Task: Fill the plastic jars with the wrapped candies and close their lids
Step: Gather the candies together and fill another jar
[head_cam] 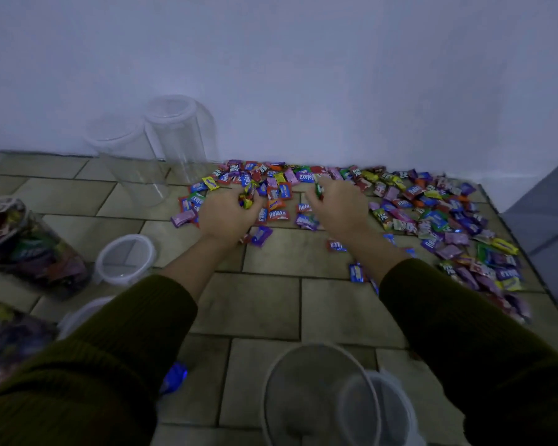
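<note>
A plain white wall [303, 75] backs a tile-patterned surface [255, 304], and along the foot of that wall, running out to the right edge, lies a broad spread of wrapped candies [432, 214] in purple, blue, red, green and yellow. Two dark olive ribbed sleeves [110, 349] reach forward from the person. At the left a filled clear plastic jar [29, 249] lies on its side, with another filled jar [7, 336] blurred nearer the camera. Two empty clear plastic jars [178, 136] stand upright against the wall, just left of the candies. An open clear jar [303, 381] sits close under the camera, mouth upward. A translucent white round lid [124, 259] lies beside the filled jar. The left hand [226, 217] rests at the near left edge of the spread, its fingers [236, 196] curled round a clump of yellow and green wrapped candies [247, 197] that shows between fingers and thumb. The right hand [339, 207] is palm down just beside it, fingers bent narrow, a green-wrapped candy [318, 189] pinched at their tips. A lone blue candy [174, 376] lies by the left sleeve.
</note>
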